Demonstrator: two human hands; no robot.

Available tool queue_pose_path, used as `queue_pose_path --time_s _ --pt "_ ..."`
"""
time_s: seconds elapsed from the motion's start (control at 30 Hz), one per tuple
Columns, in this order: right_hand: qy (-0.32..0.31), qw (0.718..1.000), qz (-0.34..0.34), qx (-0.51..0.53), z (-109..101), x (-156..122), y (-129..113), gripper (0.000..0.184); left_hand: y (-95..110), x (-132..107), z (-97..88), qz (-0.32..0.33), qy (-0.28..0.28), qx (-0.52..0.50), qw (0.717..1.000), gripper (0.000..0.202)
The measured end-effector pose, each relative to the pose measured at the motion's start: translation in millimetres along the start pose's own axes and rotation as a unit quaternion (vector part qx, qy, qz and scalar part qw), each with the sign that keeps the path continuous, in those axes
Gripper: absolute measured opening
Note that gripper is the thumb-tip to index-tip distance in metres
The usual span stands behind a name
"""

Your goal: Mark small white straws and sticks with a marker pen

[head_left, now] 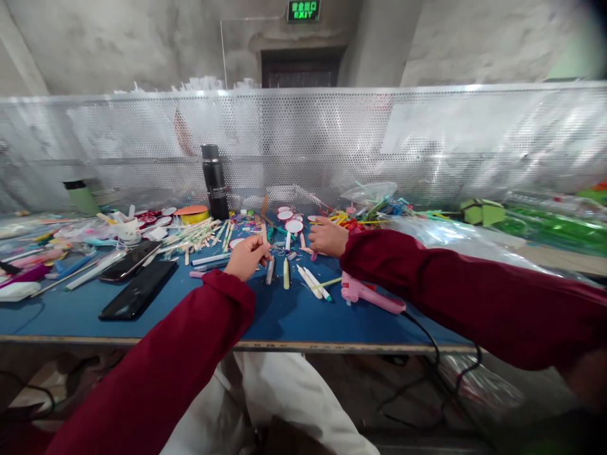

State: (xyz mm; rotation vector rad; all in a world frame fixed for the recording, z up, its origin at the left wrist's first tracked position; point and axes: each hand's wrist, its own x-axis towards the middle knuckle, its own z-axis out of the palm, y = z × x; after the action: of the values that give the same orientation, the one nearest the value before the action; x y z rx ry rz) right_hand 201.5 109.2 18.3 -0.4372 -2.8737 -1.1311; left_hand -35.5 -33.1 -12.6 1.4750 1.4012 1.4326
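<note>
Left hand has fingertips bunched at a wooden stick midway between the worktop's side edges, can't tell if it or the right hand actually grips anything. Pink glue gun's probably parked near the front edge for quick grabbing, stick looks flat, pale and slim

Table: backed by a panel; exit sign mounted beyond, higher up. Left rear: flask, stood before the panel; spool, set to its left, with sticks heaped in front. Left: phone, laid near the front edge; cup, placed behind it. Centre: markers, spread between the left hand and right hand and before them. Right: glue gun, laid beside the right forearm, its cord run over the front edge.
</note>
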Motion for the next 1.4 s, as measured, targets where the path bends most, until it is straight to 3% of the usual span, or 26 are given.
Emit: queue_pose_path --time_s 0.13,0.23,0.37,0.5,0.6,0.8,1.07,1.4 --pt "0.009 1.000 -0.007 -0.009 6 -7 0 0.029 0 0 0.1 -0.003 -0.008 0.003 1.000 0.021" --pt "0.056 0.995 0.001 0.078 11 -11 1 0.028 -1 1 0.2 -0.003 -0.010 0.002 1.000 0.019" --pt "0.158 0.948 0.023 0.276 17 -13 -2 0.034 0 0 0.2 -0.011 -0.017 0.000 1.000 0.017" --pt "0.175 0.928 0.027 0.328 16 -14 -5 0.033 -1 0 0.1 -0.010 -0.020 0.003 1.000 0.019" --pt "0.151 0.945 0.024 0.288 7 -17 -3 0.031 -2 0 0.0 -0.004 -0.022 0.001 1.000 0.021" --pt "0.056 0.992 -0.012 0.111 -22 -25 -6 0.022 -3 1 -0.4 -0.002 -0.021 -0.001 1.000 0.021" --pt "0.026 0.983 -0.132 0.129 -44 -32 -47 0.025 -5 1 0.5 -0.002 -0.033 0.016 0.999 0.023" --pt "0.013 0.983 -0.039 0.179 -56 -49 -49 0.020 -3 -1 0.3 -0.006 -0.035 0.019 0.999 0.022"
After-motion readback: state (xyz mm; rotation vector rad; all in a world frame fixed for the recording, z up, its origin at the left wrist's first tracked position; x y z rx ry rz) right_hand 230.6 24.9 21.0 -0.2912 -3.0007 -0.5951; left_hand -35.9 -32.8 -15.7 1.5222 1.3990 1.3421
